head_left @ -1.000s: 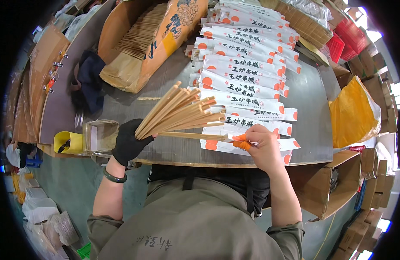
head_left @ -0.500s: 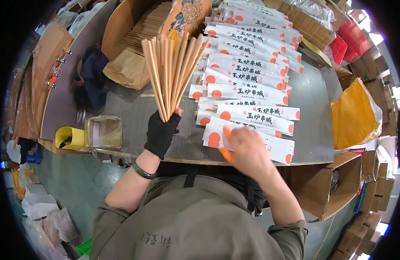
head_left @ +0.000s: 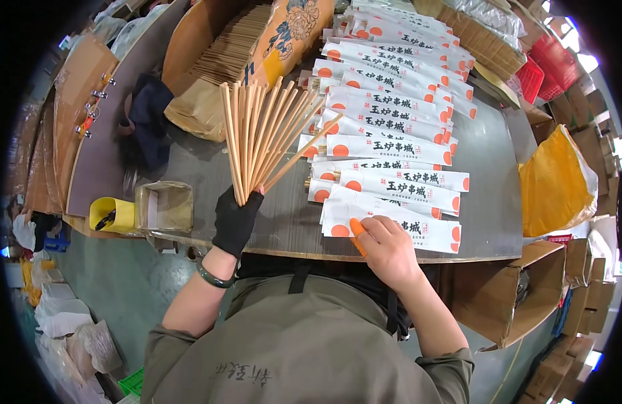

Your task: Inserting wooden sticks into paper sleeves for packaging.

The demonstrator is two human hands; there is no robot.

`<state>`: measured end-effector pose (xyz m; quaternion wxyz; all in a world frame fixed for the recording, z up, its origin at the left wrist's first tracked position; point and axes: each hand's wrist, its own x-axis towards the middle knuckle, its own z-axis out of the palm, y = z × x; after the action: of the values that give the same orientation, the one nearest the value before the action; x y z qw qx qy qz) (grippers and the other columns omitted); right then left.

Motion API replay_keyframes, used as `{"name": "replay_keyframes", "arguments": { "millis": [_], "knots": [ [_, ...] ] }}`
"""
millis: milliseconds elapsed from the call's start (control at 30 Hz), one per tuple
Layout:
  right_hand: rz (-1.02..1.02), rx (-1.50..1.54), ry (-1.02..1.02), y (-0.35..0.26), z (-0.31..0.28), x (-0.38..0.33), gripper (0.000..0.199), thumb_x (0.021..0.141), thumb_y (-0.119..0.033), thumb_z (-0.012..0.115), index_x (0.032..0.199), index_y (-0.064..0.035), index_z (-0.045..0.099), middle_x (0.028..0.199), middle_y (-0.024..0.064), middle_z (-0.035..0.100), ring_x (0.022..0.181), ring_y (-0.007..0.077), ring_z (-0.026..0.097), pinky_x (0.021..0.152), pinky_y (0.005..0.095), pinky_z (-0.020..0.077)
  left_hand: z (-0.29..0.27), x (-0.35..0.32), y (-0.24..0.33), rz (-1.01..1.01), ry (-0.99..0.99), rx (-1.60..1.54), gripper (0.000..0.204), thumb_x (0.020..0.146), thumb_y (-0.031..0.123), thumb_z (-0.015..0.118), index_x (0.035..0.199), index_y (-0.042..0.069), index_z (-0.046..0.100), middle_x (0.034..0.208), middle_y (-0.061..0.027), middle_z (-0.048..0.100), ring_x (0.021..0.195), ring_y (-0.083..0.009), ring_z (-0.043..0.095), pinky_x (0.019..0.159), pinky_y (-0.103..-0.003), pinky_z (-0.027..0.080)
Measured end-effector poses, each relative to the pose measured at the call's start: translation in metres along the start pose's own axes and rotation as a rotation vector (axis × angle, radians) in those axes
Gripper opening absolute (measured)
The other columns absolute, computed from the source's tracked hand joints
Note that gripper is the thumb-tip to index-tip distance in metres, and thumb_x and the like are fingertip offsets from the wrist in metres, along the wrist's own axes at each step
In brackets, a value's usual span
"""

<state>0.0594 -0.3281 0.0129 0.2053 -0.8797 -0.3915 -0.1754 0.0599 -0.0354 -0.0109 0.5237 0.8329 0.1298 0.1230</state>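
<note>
From the head camera, looking down, the left hand (head_left: 235, 221) wears a black glove. Its fingers are closed tight around the bottom ends of a bunch of wooden sticks (head_left: 260, 138). The sticks stand up from the fist and spread out like a fan above the grey counter (head_left: 284, 222). I count about a dozen sticks, but some hide behind others, so I cannot be sure.

The right hand (head_left: 387, 246) is bare, with an orange cover (head_left: 357, 233) on one finger. It rests on the nearest paper sleeve (head_left: 392, 225), at the front edge of the counter. Its fingers are bent and press down on the paper; they are not squeezed around anything.

The paper sleeves are white with orange dots at the ends. They lie in a long overlapping row (head_left: 392, 108) that runs away up the counter. About fifteen show, though the far ones blur together.

The sticks look light, thin and stiff. They are smooth, so they could slip if the grip is loose, and a thin one could snap if bent. Holding them near one end, as the gloved hand does, keeps them together. The sleeves look very light and floppy, and easy to crease. Pinching one at its open end seems best.

On the left are one small open box (head_left: 164, 207), one yellow cup (head_left: 111, 214) and one big cardboard box (head_left: 217, 60) full of more sticks. One yellow bag (head_left: 557, 185) sits on the right.
</note>
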Motion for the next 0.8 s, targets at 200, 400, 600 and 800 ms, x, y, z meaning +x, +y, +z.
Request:
{"name": "replay_keyframes", "arguments": {
  "millis": [200, 400, 600, 800],
  "knots": [
    [0.035, 0.055, 0.020, 0.004, 0.004, -0.003, 0.020, 0.071, -0.003, 0.076, 0.086, -0.0038, 0.062, 0.086, 0.0061, 0.059, 0.077, 0.0227, 0.061, 0.060, 0.0331, 0.0511, -0.018, -0.006, 0.007, -0.125, -0.113, -0.085, 0.025, 0.087, 0.019, 0.069, 0.102, 0.000, 0.069, 0.082, -0.0067, 0.069, 0.073, -0.0112, 0.062, 0.067, -0.028, 0.049],
    [0.229, 0.260, 0.041, 0.005, 0.000, -0.005, 0.017, 0.071, -0.005, 0.078, 0.082, -0.0031, 0.064, 0.080, 0.0078, 0.059, 0.071, 0.0245, 0.059, 0.060, 0.0339, 0.0498, -0.034, -0.009, 0.014, -0.143, -0.172, -0.093, 0.025, 0.086, 0.018, 0.070, 0.101, -0.002, 0.069, 0.083, -0.0063, 0.069, 0.075, -0.0104, 0.062, 0.069, -0.027, 0.049],
    [0.728, 0.581, 0.001, 0.009, -0.016, 0.014, 0.015, 0.080, -0.004, 0.075, 0.078, 0.0001, 0.061, 0.075, 0.0023, 0.054, 0.064, 0.0109, 0.047, 0.058, 0.0263, 0.0405, -0.042, -0.013, 0.018, -0.189, -0.288, -0.055, 0.026, 0.086, 0.019, 0.070, 0.100, -0.003, 0.068, 0.082, -0.0079, 0.070, 0.077, -0.0123, 0.064, 0.071, -0.028, 0.051],
    [0.769, 0.689, -0.012, 0.014, -0.035, 0.028, 0.017, 0.078, -0.005, 0.078, 0.077, -0.0014, 0.061, 0.075, -0.0002, 0.054, 0.068, 0.0085, 0.050, 0.059, 0.0261, 0.0405, -0.051, -0.011, 0.016, -0.073, -0.375, -0.051, 0.026, 0.085, 0.019, 0.071, 0.100, -0.003, 0.068, 0.082, -0.0096, 0.071, 0.077, -0.0147, 0.066, 0.072, -0.030, 0.052]
  ]
}}
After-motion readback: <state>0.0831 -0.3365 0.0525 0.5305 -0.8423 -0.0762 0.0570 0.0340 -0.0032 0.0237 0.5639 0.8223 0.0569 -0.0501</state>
